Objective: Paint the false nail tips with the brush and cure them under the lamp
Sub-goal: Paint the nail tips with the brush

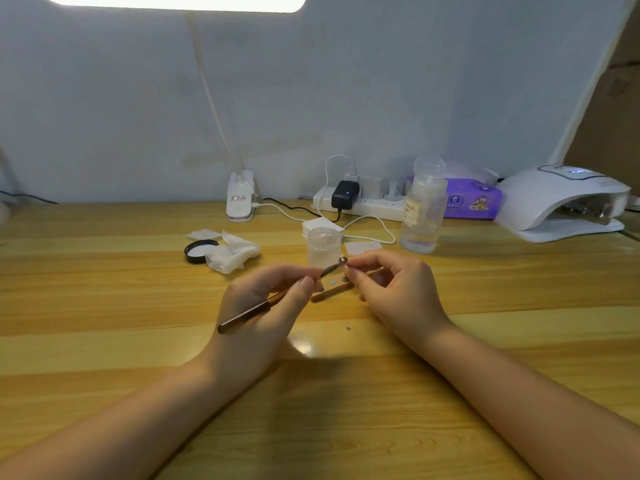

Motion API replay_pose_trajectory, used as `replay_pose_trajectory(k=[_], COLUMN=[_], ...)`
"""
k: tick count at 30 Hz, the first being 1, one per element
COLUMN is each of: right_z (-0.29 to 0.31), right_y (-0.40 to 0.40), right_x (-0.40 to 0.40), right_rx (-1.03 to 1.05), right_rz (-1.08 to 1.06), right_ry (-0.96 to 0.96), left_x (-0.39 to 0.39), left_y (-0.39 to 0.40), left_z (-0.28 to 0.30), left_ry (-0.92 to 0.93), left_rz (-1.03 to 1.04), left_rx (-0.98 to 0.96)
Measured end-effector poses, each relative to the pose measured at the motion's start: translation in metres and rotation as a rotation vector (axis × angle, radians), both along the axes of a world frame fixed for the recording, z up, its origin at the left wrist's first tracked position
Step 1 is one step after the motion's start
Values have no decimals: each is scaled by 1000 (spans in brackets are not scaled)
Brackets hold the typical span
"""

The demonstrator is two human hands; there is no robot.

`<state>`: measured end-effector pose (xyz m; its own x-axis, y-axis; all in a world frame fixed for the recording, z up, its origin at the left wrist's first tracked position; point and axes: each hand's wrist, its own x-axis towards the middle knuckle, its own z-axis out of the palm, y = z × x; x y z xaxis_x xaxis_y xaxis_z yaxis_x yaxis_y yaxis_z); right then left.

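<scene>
Two bare forearms are being stretched across the wooden table (104,341); the brush (263,306) is being gripped by the left hand (266,306), its fingers curled round the handle and its bristle end being held against a small nail tip (343,260); that tip is being pinched between thumb and forefinger of the right hand (394,289), above a wooden stick (332,292) that is lying on the table; a clear jar (323,249) is being seen just behind the hands; the curing lamp (564,202) is being seen at the far right, well apart.
</scene>
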<state>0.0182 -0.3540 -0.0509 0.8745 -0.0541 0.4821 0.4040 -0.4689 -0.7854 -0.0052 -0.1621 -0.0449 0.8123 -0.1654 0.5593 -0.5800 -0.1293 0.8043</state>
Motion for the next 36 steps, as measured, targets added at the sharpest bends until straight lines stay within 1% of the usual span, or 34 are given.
replay_pose_trajectory(k=[3,8,12,15,21,28,36], right_z=[-1,-1,-1,0,1,0,-1], right_y=[-1,-1,-1,0,-1,-1,-1], right_x=[0,1,1,0,0,1,2], right_rx=[1,4,5,3,-2,-11,25], right_rz=[-7,-11,-31,-33,-27,-39,-56], right_ry=[-5,8,7,18,12,10,17], left_x=[-2,1,1,1,0,-2,-3], left_y=[1,-2,-2,0,0,0,2], left_z=[1,1,2,2,5,4,2], left_ry=[-14,-68,-64,-124,-250,-208,-162], left_rz=[-15,76,44,22,74,62,30], left_rx=[1,-3,-6,87,224,204,147])
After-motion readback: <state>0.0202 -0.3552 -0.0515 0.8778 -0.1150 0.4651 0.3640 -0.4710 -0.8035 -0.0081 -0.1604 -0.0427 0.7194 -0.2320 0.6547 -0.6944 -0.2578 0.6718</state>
